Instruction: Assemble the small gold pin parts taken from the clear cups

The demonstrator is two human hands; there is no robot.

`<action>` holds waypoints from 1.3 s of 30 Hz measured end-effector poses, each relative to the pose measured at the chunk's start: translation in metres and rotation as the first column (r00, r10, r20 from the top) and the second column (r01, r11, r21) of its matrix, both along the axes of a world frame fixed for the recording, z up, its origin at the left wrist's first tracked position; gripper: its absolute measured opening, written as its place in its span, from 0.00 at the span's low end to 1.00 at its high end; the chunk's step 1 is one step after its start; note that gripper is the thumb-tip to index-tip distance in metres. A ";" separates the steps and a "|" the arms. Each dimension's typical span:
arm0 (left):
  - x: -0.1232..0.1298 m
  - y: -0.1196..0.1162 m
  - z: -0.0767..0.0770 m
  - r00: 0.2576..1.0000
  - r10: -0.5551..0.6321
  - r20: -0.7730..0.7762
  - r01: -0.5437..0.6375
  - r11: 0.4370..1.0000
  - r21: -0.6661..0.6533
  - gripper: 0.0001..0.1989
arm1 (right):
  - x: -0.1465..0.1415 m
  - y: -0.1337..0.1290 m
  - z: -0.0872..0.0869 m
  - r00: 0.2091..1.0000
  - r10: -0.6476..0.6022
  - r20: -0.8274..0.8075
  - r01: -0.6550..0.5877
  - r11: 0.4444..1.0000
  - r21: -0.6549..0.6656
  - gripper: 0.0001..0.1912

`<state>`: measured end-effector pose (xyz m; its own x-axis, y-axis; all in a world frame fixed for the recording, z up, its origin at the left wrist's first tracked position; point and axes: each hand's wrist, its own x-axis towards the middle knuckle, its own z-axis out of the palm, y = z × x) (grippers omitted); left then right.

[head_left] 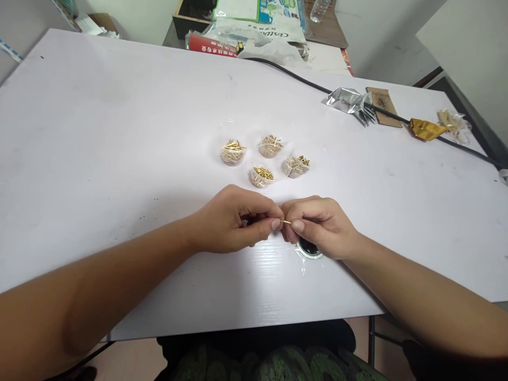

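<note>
Pinching one slim gold pin at either end, the left hand and right hand meet above the white table, thumbs and fingertips closed on it, probably because so thin a piece needs steadying from both sides. Under the right hand sits a round black dish, partly hidden. Beyond, four small clear cups of gold pieces stand grouped, likely for easy reach. Farther off, a black cable runs past a silver bag.
</note>
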<state>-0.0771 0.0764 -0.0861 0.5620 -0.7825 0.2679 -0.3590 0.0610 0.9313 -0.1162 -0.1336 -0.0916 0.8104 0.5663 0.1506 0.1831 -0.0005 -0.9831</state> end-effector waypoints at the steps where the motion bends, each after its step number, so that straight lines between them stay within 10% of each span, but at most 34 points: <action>1: 0.000 0.000 0.000 1.000 0.005 0.013 -0.005 1.000 -0.005 0.07 | 0.000 0.000 0.000 1.000 0.001 -0.004 -0.001 1.000 -0.003 0.17; 39: -0.003 -0.006 -0.004 0.969 0.086 0.230 -0.072 0.995 -0.070 0.06 | -0.001 0.001 0.002 0.999 -0.006 -0.048 0.008 1.000 0.029 0.17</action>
